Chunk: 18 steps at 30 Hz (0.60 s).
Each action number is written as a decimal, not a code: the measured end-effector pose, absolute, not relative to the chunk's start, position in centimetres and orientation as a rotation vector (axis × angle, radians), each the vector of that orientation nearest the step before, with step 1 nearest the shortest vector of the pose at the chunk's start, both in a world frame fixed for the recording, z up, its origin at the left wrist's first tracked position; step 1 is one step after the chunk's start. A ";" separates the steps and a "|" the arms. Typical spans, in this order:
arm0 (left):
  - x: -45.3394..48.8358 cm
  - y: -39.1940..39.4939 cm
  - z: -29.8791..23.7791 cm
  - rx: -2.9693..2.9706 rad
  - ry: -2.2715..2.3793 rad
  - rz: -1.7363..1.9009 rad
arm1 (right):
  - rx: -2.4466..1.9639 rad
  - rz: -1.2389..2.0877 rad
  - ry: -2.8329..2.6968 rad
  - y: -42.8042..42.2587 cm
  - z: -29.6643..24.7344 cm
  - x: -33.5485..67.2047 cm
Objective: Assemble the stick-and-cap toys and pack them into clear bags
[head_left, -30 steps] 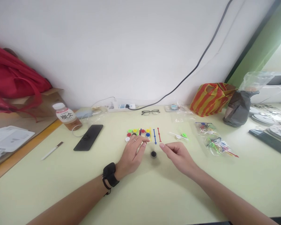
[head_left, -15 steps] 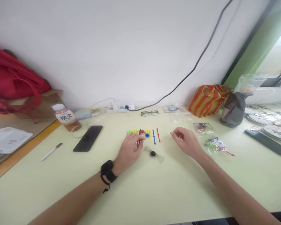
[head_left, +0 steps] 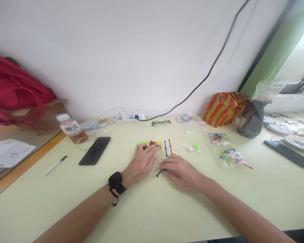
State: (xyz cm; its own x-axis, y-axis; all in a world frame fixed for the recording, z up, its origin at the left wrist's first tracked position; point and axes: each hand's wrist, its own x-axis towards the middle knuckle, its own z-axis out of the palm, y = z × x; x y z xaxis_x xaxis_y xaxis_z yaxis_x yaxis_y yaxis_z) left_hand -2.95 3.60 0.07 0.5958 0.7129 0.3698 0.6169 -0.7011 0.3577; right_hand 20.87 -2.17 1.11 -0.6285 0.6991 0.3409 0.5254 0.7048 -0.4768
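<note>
My left hand [head_left: 145, 161] lies with its fingers stretched out over a row of small coloured plastic discs. A green disc [head_left: 139, 143] and a yellow piece [head_left: 159, 143] show past its fingers; the others are partly hidden. Just right of them lie a blue arrow [head_left: 166, 149] and a red arrow [head_left: 170, 146]. My right hand [head_left: 183, 171] is closed on a black arrow spinner [head_left: 159, 173], whose thin end sticks out to the left; its hub is mostly covered. Beyond that hand rest a white arrow piece [head_left: 190, 148] and a bright green disc [head_left: 197, 147].
Clear bags of coloured parts [head_left: 230, 157] lie on the right, near a dark phone [head_left: 288, 153]. On the left are a black phone [head_left: 95, 151], a pen [head_left: 55, 165] and a drink bottle [head_left: 71, 128]. Glasses [head_left: 161, 123] and a power strip [head_left: 130, 117] sit by the wall.
The spinner was whirling untouched; now my right hand has come left and down onto it, and it is still. The left hand has flattened over the discs.
</note>
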 end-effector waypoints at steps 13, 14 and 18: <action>-2.6 3.4 0.1 2.673 1.107 0.705 | -1.284 0.457 -2.364 -1.6 2.5 23.4; -2.5 3.5 0.1 2.675 1.103 0.734 | -1.323 0.425 -2.353 -1.5 2.6 23.7; -2.4 3.4 0.0 2.660 1.040 0.859 | -1.438 0.280 -2.308 -0.7 2.0 24.9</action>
State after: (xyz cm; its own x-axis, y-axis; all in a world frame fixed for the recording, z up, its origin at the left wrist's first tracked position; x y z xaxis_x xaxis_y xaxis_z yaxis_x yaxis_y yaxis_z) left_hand -2.36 3.44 0.03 0.5933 0.6637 0.4556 0.5726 -0.7457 0.3406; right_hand 24.87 -0.71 1.96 -0.3874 0.8923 0.2317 0.8109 0.4494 -0.3748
